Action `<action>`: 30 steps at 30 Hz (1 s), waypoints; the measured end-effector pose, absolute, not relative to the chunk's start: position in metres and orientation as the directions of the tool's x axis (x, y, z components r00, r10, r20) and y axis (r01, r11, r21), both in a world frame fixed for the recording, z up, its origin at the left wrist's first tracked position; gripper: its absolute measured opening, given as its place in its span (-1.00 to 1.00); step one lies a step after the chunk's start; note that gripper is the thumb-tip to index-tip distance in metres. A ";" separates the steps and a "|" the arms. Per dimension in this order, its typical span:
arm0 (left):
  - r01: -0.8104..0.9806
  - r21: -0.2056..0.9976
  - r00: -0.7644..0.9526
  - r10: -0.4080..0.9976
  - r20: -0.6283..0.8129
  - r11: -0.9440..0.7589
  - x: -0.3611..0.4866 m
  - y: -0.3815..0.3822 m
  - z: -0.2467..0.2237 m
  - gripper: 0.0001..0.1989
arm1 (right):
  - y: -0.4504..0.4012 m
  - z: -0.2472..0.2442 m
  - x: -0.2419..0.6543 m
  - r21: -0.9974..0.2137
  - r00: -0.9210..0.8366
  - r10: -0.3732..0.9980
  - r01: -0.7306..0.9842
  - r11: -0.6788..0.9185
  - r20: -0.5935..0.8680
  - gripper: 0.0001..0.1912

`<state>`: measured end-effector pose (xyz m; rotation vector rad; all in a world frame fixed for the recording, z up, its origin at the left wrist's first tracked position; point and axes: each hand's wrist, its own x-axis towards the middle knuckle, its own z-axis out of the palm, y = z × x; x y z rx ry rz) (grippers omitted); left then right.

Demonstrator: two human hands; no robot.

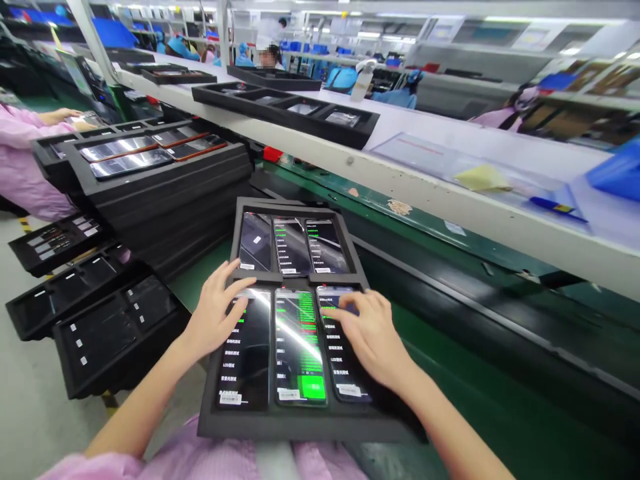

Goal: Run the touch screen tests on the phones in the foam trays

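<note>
A black foam tray (310,425) lies in front of me with several smartphones in two rows. My left hand (217,310) is open, its fingers spread over the upper part of the left front phone (245,363). Above the right front phone (340,363) is my right hand (365,333), holding nothing, its index finger stretched to the upper screen; I cannot tell whether it touches. Between them the middle front phone (290,347) shows green lines and a green block. In the back row, two phones show test lists, while the back left phone (257,243) has a dark screen.
Stacked black trays (170,213) with phones stand at left, with more trays (120,327) below them. A long white bench (450,193) crosses ahead, bearing another phone tray (285,110) and a bottle (363,81). A co-worker's pink sleeve (25,133) is at far left.
</note>
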<state>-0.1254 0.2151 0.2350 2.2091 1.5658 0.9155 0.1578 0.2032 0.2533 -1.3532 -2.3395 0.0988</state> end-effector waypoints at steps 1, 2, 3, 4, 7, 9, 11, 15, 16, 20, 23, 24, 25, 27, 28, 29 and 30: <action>0.767 0.484 0.272 0.897 0.348 -0.420 -0.123 0.233 0.239 -0.64 | 0.220 0.252 0.161 -0.280 -0.399 0.861 0.828 0.486 0.315 -0.50; 0.791 0.416 0.317 0.881 0.350 -0.449 -0.120 0.250 0.242 -0.63 | 0.237 0.251 0.164 -0.293 -0.351 0.884 0.849 0.440 0.309 -0.48; 0.814 0.359 0.342 0.877 0.338 -0.456 -0.117 0.267 0.244 -0.62 | 0.253 0.249 0.165 -0.306 -0.298 0.903 0.867 0.392 0.311 -0.47; 0.833 0.320 0.352 0.879 0.320 -0.450 -0.113 0.283 0.245 -0.62 | 0.269 0.247 0.166 -0.316 -0.253 0.915 0.881 0.351 0.314 -0.46; 0.866 0.229 0.379 0.883 0.278 -0.444 -0.103 0.320 0.245 -0.61 | 0.306 0.242 0.165 -0.342 -0.157 0.931 0.899 0.273 0.328 -0.46; 0.875 0.178 0.398 0.878 0.266 -0.451 -0.097 0.333 0.244 -0.62 | 0.322 0.240 0.164 -0.359 -0.132 0.936 0.899 0.251 0.325 -0.46; 0.872 0.140 0.426 0.868 0.256 -0.470 -0.093 0.340 0.242 -0.62 | 0.332 0.240 0.163 -0.367 -0.115 0.941 0.900 0.235 0.319 -0.45; 0.861 0.093 0.468 0.850 0.240 -0.500 -0.087 0.343 0.241 -0.62 | 0.344 0.240 0.164 -0.361 -0.095 0.948 0.909 0.207 0.305 -0.44; 0.862 0.089 0.468 0.851 0.238 -0.498 -0.087 0.343 0.241 -0.62 | 0.346 0.240 0.164 -0.354 -0.100 0.950 0.912 0.206 0.296 -0.46; 0.865 0.097 0.460 0.855 0.240 -0.493 -0.085 0.344 0.242 -0.62 | 0.349 0.239 0.162 -0.280 -0.142 0.957 0.936 0.213 0.252 -0.51; 0.874 0.134 0.420 0.864 0.277 -0.467 -0.087 0.344 0.244 -0.63 | 0.346 0.241 0.161 -0.244 -0.137 0.945 0.946 0.214 0.297 -0.51; 0.881 0.160 0.385 0.872 0.302 -0.445 -0.088 0.342 0.244 -0.64 | 0.342 0.242 0.162 -0.249 -0.127 0.934 0.944 0.217 0.334 -0.51; 0.888 0.199 0.337 0.881 0.332 -0.414 -0.090 0.338 0.245 -0.64 | 0.336 0.242 0.163 -0.259 -0.117 0.921 0.940 0.224 0.371 -0.51; 0.878 0.327 0.211 0.896 0.390 -0.349 -0.096 0.324 0.244 -0.65 | 0.318 0.243 0.167 -0.273 -0.115 0.902 0.930 0.245 0.417 -0.51; 0.853 0.415 0.140 0.904 0.405 -0.318 -0.100 0.314 0.243 -0.65 | 0.305 0.243 0.170 -0.274 -0.122 0.899 0.927 0.254 0.420 -0.51; 0.810 0.512 0.068 0.914 0.401 -0.285 -0.104 0.301 0.240 -0.65 | 0.290 0.242 0.173 -0.273 -0.131 0.901 0.926 0.260 0.413 -0.51; 0.750 0.612 0.004 0.927 0.376 -0.251 -0.107 0.287 0.236 -0.64 | 0.273 0.242 0.176 -0.271 -0.140 0.906 0.926 0.262 0.399 -0.51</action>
